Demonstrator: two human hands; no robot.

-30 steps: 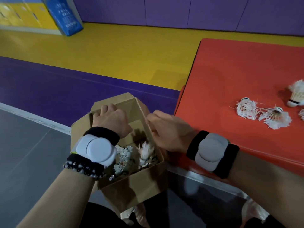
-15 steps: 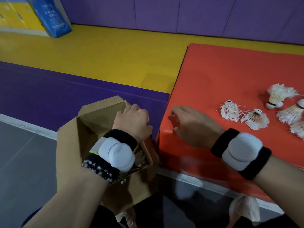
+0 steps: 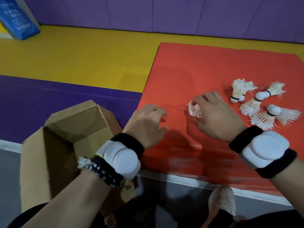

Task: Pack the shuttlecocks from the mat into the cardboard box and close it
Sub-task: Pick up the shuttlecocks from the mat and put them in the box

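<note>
The open cardboard box [image 3: 65, 142] stands on the floor left of the red mat [image 3: 181, 71], its flaps spread outward. White feathers of a shuttlecock in the box [image 3: 83, 162] peek out beside my left wrist. My left hand [image 3: 146, 124] hovers over the mat's left edge with loosely curled fingers and holds nothing. My right hand [image 3: 215, 116] is on the mat, finger and thumb pinching a frayed shuttlecock [image 3: 195, 110]. Several more shuttlecocks [image 3: 251, 106] lie in a cluster just right of that hand.
A blue bag [image 3: 16, 22] leans at the far left by the purple padded wall [image 3: 164, 14]. Yellow and purple floor strips run behind the box. A pale crumpled bag [image 3: 222, 203] lies by my legs below the mat's front edge.
Both hands left the box and moved right onto the mat. My right hand reached the frayed shuttlecock and closed finger and thumb on it. The view swung right.
</note>
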